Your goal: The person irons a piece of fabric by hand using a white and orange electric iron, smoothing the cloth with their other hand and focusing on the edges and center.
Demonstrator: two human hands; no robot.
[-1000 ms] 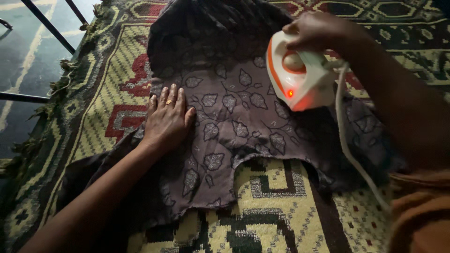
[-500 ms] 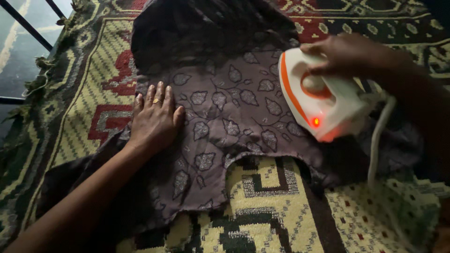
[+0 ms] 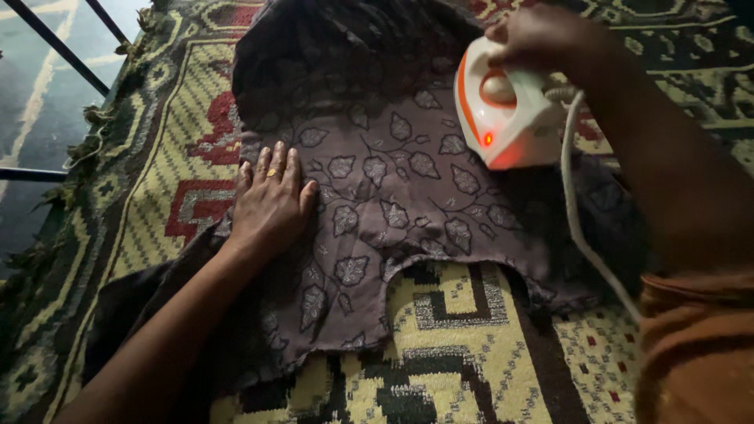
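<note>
Because the patterned rug (image 3: 165, 149) serves as the ironing surface, it lies flat across the floor, its fringed edge running beside the dark railing bars (image 3: 55, 47) at the far left corner. Spread over its middle is the brown leaf-printed garment (image 3: 393, 196), laid open so the cloth can take the heat evenly. The white and orange iron (image 3: 506, 114) rests on the garment's right side, red lamp lit, its white cord (image 3: 585, 228) trailing toward the near right edge. The right hand (image 3: 534, 35) is closed around the iron's handle to steer it, while the left hand (image 3: 271, 204) lies open and flat, fingers spread, pinning the garment's left edge taut.
</note>
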